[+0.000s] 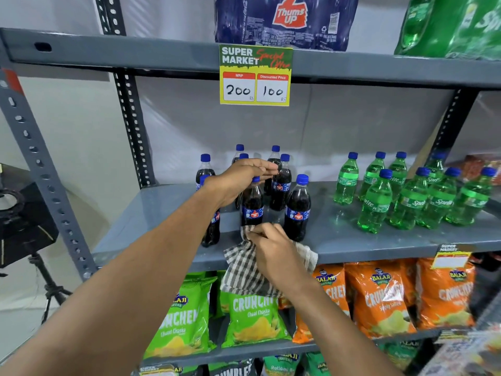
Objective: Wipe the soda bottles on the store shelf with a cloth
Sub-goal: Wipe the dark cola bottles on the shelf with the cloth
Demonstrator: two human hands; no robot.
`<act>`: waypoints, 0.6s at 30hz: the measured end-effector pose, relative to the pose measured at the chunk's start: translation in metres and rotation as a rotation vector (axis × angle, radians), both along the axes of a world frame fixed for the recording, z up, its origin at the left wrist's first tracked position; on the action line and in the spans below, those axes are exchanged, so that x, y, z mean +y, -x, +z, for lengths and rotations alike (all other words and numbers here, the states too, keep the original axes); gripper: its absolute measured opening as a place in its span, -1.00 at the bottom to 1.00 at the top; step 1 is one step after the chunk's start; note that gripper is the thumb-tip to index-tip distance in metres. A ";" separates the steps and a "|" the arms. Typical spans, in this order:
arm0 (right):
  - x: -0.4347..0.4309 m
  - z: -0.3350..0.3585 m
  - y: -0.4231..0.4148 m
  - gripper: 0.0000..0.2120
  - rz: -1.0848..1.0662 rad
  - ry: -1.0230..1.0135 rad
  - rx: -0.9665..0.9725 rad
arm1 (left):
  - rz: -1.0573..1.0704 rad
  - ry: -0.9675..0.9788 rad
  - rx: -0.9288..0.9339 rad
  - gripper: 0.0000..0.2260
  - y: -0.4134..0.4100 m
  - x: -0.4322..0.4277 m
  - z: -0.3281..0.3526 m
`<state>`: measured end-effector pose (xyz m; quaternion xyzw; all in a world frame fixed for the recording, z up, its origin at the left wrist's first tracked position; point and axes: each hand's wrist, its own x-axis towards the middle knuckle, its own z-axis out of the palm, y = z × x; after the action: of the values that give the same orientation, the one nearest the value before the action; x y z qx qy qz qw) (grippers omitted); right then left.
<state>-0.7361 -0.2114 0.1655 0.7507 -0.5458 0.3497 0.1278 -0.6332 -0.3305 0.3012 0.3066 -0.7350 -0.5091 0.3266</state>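
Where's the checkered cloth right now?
In the head view, the checkered cloth is bunched in the right hand at the middle shelf's front edge, against the base of the cola bottle.

I note a grey steel shelf (352, 240). The cola bottles (297, 210) are near-black with blue caps and blue-and-red labels; the Sprite bottles (375, 207) are green, blue-capped. My cloth (244, 270) shows a black-and-white check. The price tag (255, 76) is yellow, green and red. Crisp bags: green (250, 316) and orange (379, 297).
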 end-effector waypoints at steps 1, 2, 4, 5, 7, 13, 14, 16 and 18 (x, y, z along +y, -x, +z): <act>0.007 0.000 0.005 -0.62 0.022 0.033 -0.040 | 0.014 0.022 -0.025 -0.67 0.000 0.001 0.002; 0.016 0.000 0.010 -0.65 0.031 0.072 -0.074 | 0.029 0.045 -0.045 -0.67 0.001 0.001 0.004; 0.035 -0.004 0.024 -0.67 0.028 0.151 -0.123 | 0.050 0.089 -0.062 -0.66 0.002 0.004 0.008; 0.044 -0.005 0.030 -0.67 0.021 0.189 -0.143 | 0.062 0.122 -0.064 -0.67 0.002 0.005 0.012; 0.058 -0.006 0.047 -0.69 0.004 0.264 -0.188 | 0.097 0.235 -0.065 -0.70 0.005 0.011 0.021; 0.060 0.012 0.097 -0.74 -0.011 0.345 -0.270 | 0.025 0.389 0.018 -0.71 0.045 0.037 0.028; 0.057 0.015 0.105 -0.73 -0.015 0.339 -0.274 | 0.012 0.355 0.017 -0.71 0.055 0.040 0.026; 0.046 0.019 0.114 -0.68 -0.017 0.331 -0.263 | -0.015 0.270 0.006 -0.70 0.070 0.040 0.020; 0.035 0.022 0.120 -0.68 -0.006 0.330 -0.252 | -0.029 0.182 0.006 -0.70 0.080 0.037 0.012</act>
<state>-0.8558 -0.1762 0.1872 0.6685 -0.4949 0.5250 0.1807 -0.7132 -0.2936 0.3135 0.2633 -0.7817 -0.4457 0.3479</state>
